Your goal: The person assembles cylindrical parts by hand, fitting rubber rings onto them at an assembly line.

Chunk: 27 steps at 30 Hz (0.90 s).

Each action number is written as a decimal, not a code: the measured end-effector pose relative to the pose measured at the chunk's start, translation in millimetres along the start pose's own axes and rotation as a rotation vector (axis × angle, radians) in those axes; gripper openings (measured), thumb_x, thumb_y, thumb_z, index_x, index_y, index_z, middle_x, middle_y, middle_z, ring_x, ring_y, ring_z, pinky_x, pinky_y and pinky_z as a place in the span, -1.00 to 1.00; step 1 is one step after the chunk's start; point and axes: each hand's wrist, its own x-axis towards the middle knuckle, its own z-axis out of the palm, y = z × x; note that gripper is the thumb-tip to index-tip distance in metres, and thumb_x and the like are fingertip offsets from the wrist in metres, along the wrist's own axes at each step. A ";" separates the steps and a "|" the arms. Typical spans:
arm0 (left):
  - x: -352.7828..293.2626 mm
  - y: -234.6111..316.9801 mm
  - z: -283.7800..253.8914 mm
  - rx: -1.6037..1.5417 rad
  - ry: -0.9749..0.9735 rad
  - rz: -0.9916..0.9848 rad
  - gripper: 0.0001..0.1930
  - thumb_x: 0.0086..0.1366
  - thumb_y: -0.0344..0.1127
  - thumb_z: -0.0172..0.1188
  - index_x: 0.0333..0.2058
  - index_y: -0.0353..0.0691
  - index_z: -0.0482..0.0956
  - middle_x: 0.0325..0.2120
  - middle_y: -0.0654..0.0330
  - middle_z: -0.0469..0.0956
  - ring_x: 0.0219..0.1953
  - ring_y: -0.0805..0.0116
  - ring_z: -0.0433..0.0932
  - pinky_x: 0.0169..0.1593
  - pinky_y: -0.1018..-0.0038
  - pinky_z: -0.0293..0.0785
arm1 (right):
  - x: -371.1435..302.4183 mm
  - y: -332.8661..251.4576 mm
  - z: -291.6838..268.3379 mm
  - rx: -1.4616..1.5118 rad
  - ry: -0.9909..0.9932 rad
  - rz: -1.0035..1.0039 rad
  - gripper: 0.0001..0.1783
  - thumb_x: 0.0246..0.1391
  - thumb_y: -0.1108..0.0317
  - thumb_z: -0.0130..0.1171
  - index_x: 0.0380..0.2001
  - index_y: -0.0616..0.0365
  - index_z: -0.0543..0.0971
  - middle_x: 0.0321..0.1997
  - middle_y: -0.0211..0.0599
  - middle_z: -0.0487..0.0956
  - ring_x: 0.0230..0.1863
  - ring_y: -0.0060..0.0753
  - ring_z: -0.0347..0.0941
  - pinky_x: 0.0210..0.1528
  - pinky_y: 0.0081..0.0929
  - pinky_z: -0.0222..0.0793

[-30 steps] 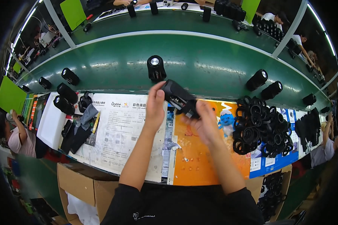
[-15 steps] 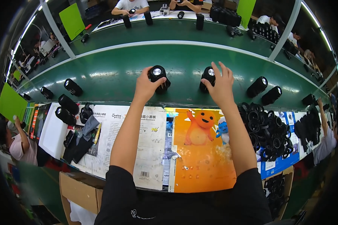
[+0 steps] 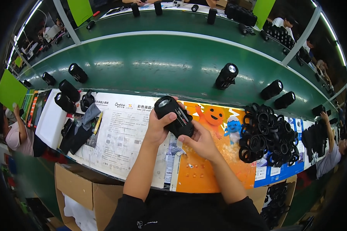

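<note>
A black cylindrical speaker (image 3: 178, 122) with a silver disc on its end is held tilted over the worktable, between both my hands. My left hand (image 3: 158, 125) wraps round its upper left side, with the thumb across the front. At its lower right end my right hand (image 3: 201, 141) grips with thumb and fingers; some fingertips are hidden behind it. Beyond my hands, a second black speaker (image 3: 226, 76) stands on the green conveyor belt (image 3: 154, 73), apart from both of them.
Black rings (image 3: 268, 134) lie heaped right of my right arm. More speakers (image 3: 272, 89) stand along the belt on both sides. A white tray (image 3: 50, 119), grey cloth (image 3: 90, 116) and yellow pen-shaped tool (image 3: 98, 123) lie left. Cardboard box (image 3: 75, 184) below; co-workers sit at both sides.
My left hand has brought one speaker from the belt back over the worktable. My right hand has left the other speaker on the belt and now grips this one too. The view has shifted.
</note>
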 end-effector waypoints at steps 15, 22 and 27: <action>0.5 -10.1 -15.6 -0.144 -0.098 0.128 -0.24 0.19 -0.03 0.71 0.22 -0.24 0.52 -0.08 0.04 0.70 -0.01 0.05 0.79 0.14 0.15 0.79 | -14.5 7.8 23.4 -0.591 0.181 -0.304 0.01 0.11 0.20 0.72 0.50 0.35 0.43 0.33 0.16 0.65 0.33 0.03 0.68 0.37 -0.19 0.57; -1.3 -14.9 -19.8 -0.174 -0.215 0.054 -0.22 0.15 -0.02 0.74 0.21 -0.22 0.52 -0.10 0.07 0.69 0.01 0.06 0.76 0.15 0.12 0.75 | -15.1 17.3 18.8 -0.493 0.153 -0.331 0.00 0.09 0.22 0.73 0.49 0.38 0.46 0.28 0.12 0.67 0.29 -0.04 0.70 0.34 -0.22 0.59; -3.2 -19.1 -22.6 -0.174 -0.229 0.050 -0.23 0.17 0.01 0.71 0.20 -0.20 0.51 -0.10 0.09 0.67 0.01 0.07 0.74 0.17 0.13 0.72 | -15.2 16.4 17.8 -0.455 0.133 -0.326 0.00 0.10 0.20 0.73 0.48 0.39 0.46 0.26 0.12 0.69 0.27 -0.06 0.71 0.33 -0.22 0.60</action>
